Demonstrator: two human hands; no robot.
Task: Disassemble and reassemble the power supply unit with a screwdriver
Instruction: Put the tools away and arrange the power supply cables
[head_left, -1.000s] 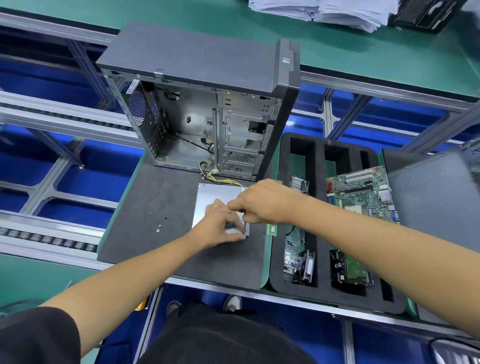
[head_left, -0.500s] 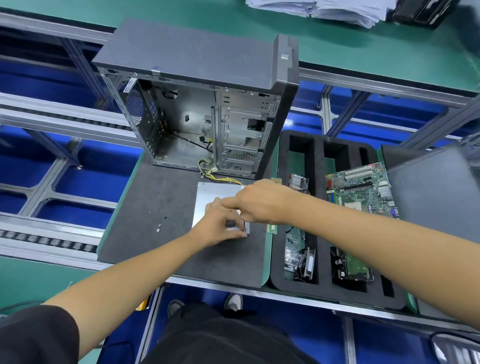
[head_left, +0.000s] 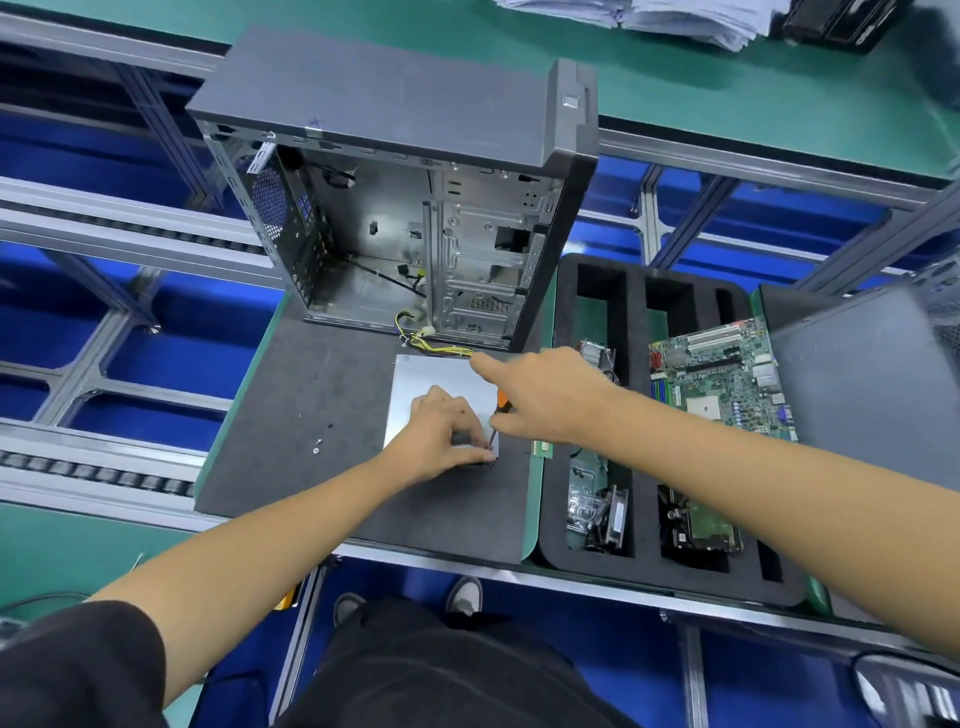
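The right hand (head_left: 550, 397) has lifted off the left hand (head_left: 441, 434), baring the screwdriver (head_left: 500, 408) it grips, forefinger straight, tip at the PSU (head_left: 439, 384) corner, five o'clock. I'd say a screw is being worked. The left hand's fingertips pinch beside the tip. Flat, dull-silver box on grey mat (head_left: 291, 415), six o'clock of the case (head_left: 395, 208).

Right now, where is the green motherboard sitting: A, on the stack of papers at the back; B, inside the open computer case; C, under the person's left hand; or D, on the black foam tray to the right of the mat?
D: the motherboard lies on the black foam tray, right of the open case.
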